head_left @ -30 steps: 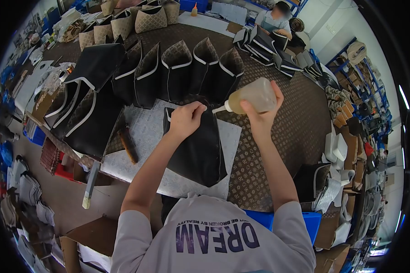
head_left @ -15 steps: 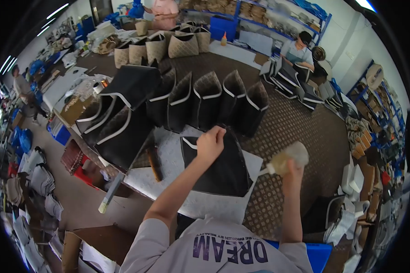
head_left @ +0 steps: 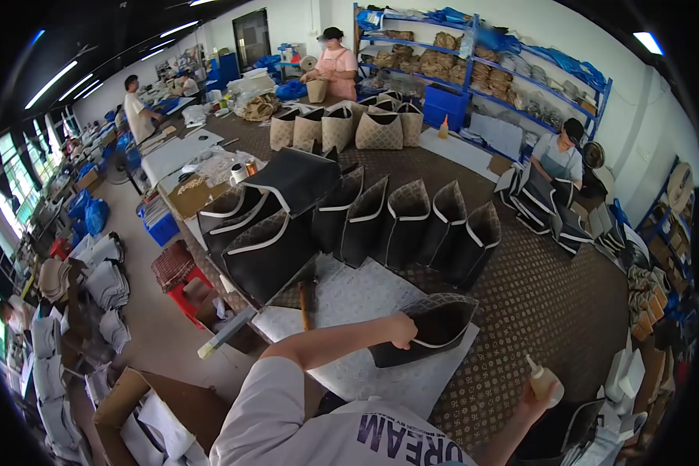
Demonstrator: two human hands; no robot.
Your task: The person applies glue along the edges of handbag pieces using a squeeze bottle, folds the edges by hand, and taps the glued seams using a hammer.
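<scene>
My left hand is closed on the near left rim of a black bag. The bag leans open on a pale sheet, showing its brown patterned lining. Out to the right, my right hand is wrapped round a squeeze bottle of yellowish liquid, its thin nozzle pointing up, apart from the bag. Beyond the sheet stands a row of similar black bags with white-edged openings. More black bags are grouped at the left, one lying across their tops.
A wooden-handled tool lies left of the sheet. A grey bar juts past the table's left edge. Beige patterned bags stand farther back. Co-workers are at the far side and right. An open carton sits below left.
The bag has gone from lying flat to standing partly open. The bottle has moved away from it, and its nozzle has turned from pointing left to pointing up. The head view has shifted.
</scene>
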